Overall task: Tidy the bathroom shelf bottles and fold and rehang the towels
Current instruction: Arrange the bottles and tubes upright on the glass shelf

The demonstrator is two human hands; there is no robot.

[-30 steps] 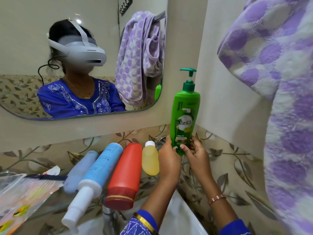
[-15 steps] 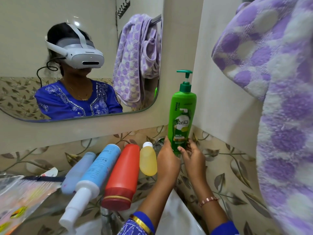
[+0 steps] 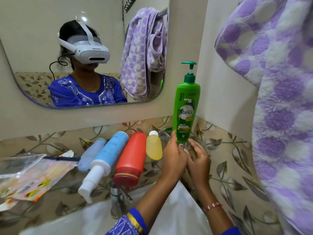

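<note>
A big mirror (image 3: 81, 53) with round corners is hanging on the plain cream wall (image 3: 225, 82). Below it, tiles (image 3: 225, 160) with brown leaves are running along the wall. A white sink (image 3: 176, 216) is sitting at the bottom, with a shiny tap (image 3: 116, 200). A small light (image 3: 84, 18) is shining in the mirror.
</note>
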